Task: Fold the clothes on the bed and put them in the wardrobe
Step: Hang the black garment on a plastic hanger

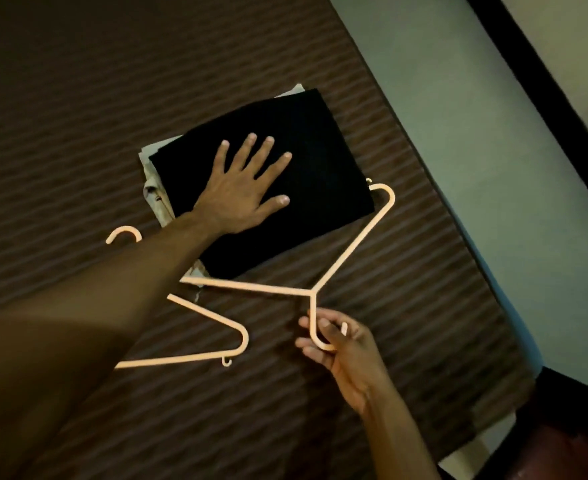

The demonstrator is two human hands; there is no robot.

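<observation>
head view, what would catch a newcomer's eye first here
A folded black garment sits mid-frame on a brown striped bedspread, stacked on a pale folded garment, with the left hand pressed flat on top. Just below, the right hand grips the hook of a peach plastic hanger. A second peach plastic hanger lies on the bed, partly under the left forearm.

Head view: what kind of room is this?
Probably a bedroom: a bed with a striped brown cover, a stack of folded clothes on it under the left hand, and two plastic hangers beside it.
</observation>
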